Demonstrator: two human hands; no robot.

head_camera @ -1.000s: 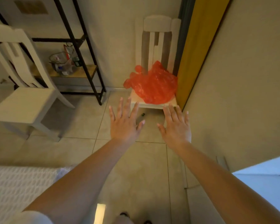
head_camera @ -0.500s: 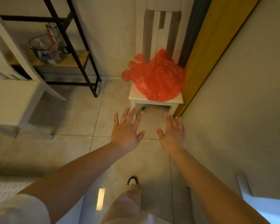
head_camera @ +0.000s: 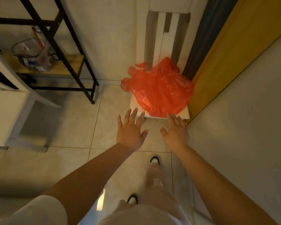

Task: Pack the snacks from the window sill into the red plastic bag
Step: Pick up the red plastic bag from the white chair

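The red plastic bag (head_camera: 159,90) lies crumpled on the white chair (head_camera: 184,113) at 12 o'clock from your left hand (head_camera: 131,129) and right hand (head_camera: 174,129), both empty with fingers spread; it looks thin, light and slippery, so pinch its loose handles at 10 o'clock.

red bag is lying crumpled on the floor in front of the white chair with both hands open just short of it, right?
Not quite. In the head view the red bag lies crumpled on the seat of the white chair, not on the floor. The rest holds: the left hand and right hand are open, just short of it.
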